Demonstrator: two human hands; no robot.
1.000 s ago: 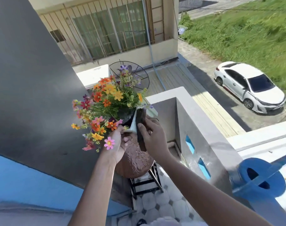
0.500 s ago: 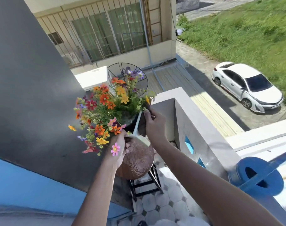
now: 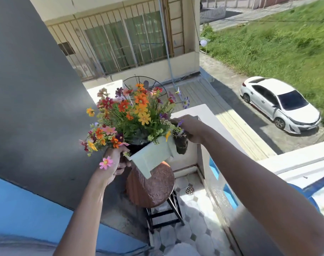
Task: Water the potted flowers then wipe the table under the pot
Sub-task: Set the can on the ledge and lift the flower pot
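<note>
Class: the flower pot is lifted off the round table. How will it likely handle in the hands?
The pot is probably top-heavy: the flowers spread wider than it. It is tilted, so soil may spill. Both hands, left and right, grip it, suggesting awkward bulk.

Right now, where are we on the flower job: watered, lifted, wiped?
Watering: cannot tell. In hand: the left hand and right hand hold the pale flower pot clear above the round brown table. Left: wiping the tabletop, which is bare with no cloth in view, then setting the pot back.
</note>
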